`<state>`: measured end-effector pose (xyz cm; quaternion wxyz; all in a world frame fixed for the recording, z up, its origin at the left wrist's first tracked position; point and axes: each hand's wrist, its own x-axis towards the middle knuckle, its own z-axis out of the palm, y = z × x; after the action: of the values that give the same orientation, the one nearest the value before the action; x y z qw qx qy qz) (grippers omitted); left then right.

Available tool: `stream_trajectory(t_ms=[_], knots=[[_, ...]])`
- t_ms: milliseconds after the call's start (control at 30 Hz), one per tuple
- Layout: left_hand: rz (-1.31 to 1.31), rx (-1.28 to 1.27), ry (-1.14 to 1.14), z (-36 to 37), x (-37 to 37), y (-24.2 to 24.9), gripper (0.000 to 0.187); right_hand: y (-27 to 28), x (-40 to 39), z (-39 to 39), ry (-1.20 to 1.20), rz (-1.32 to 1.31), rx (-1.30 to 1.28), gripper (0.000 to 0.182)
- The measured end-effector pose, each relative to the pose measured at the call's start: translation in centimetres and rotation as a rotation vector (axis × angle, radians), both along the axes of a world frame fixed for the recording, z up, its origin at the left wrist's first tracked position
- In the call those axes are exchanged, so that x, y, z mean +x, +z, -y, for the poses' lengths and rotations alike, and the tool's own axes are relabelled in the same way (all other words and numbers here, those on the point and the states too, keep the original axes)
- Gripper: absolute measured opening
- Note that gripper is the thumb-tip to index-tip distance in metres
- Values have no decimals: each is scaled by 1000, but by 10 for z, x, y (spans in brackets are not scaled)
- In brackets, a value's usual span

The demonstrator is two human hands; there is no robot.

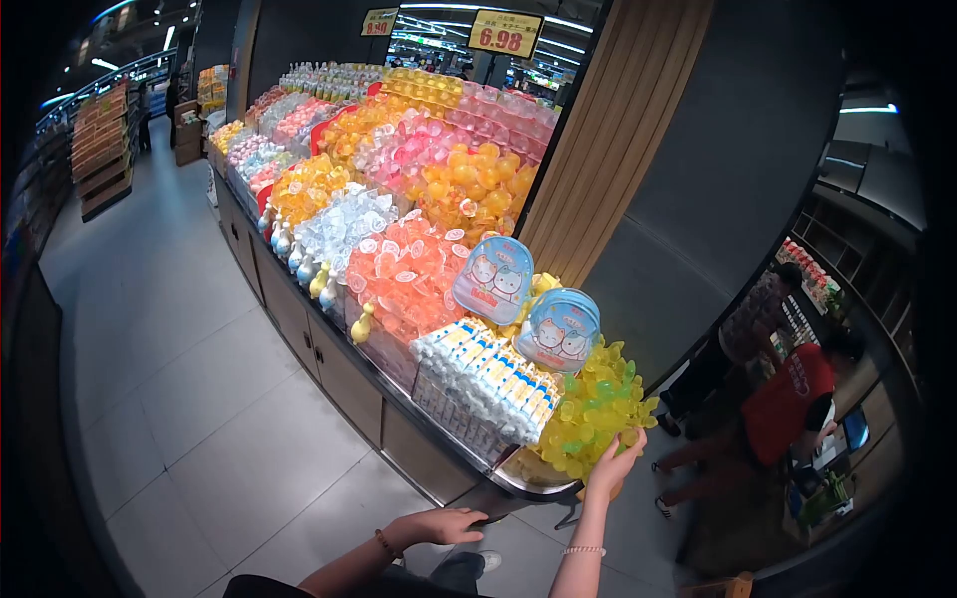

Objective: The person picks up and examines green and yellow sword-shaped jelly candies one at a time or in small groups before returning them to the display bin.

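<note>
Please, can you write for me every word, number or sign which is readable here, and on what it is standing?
"6.98": large price sign.
"8." then blurred digits: smaller price sign.
Too small or blurred: other print on both signs, lettering on the upper cat pouch, lower cat pouch, white packets and red vest.

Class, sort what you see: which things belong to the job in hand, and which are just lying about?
Job in hand:
- right hand
- translucent yellow-green packets at its fingers

Just lying about:
- blue cat-print bags
- blue-and-white packets
- coral-orange packets
</note>
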<state>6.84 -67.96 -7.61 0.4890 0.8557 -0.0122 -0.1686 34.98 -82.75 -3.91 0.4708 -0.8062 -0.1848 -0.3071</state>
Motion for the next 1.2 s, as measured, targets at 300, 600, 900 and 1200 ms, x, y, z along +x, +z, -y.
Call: stream_trajectory(t_ms=[300, 600, 900, 1200], knots=[[87, 25, 13, 5, -10, 9, 63, 26, -8, 5, 27, 23, 121, 34], [6, 4, 57, 4, 2, 15, 63, 12, 20, -5, 2, -92, -47, 38], [166, 108, 162, 1, 12, 4, 50, -47, 35, -6, -32, -209, -454, 48], [108, 74, 159, 6, 16, 29, 51, -51, 34, 3, 55, -145, -232, 44]])
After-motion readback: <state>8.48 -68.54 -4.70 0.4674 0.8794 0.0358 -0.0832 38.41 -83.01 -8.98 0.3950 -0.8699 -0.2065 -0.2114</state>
